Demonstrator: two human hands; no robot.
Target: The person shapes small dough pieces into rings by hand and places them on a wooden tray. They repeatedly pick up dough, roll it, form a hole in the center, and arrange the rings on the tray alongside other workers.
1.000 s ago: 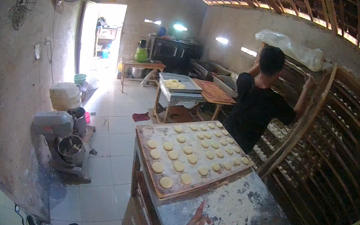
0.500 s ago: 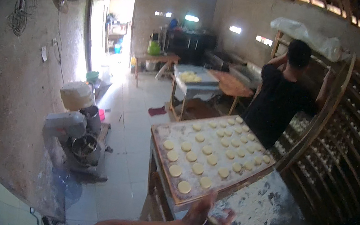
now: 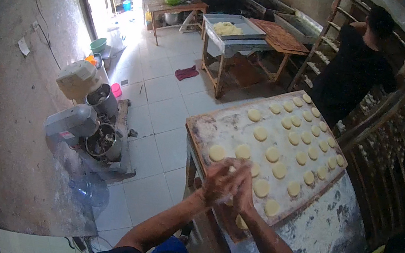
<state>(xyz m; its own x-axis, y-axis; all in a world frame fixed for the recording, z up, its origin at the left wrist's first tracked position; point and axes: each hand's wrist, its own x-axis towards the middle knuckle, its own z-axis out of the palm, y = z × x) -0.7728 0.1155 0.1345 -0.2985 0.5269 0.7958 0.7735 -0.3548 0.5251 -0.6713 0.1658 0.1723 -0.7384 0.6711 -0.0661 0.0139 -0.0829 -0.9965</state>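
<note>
My left hand [image 3: 217, 181] and my right hand [image 3: 242, 189] are pressed together above the near left corner of a floured wooden board [image 3: 218, 124]. Their fingers are curled and partly smeared by motion. A small pale spot shows between them, but what they hold, if anything, is mostly hidden. Round, flat pale dough discs [image 3: 278, 169] lie spaced over the board. One dough disc [image 3: 216, 153] sits just left of my hands, and others are partly covered by my hands and arms.
A flour-dusted metal tabletop [image 3: 313, 238] adjoins the board. Stand mixers [image 3: 73, 122] stand at the left wall. Another person [image 3: 351, 66] in black faces a tall slatted rack [image 3: 400, 140]. Behind is a table with a tray [image 3: 248, 34] of pale dough; a dark red cloth [image 3: 186, 73] lies on the floor.
My hands have come together and moved up and left, from the board's near edge to over its corner. The view has tilted down. The other person remains at the rack.
</note>
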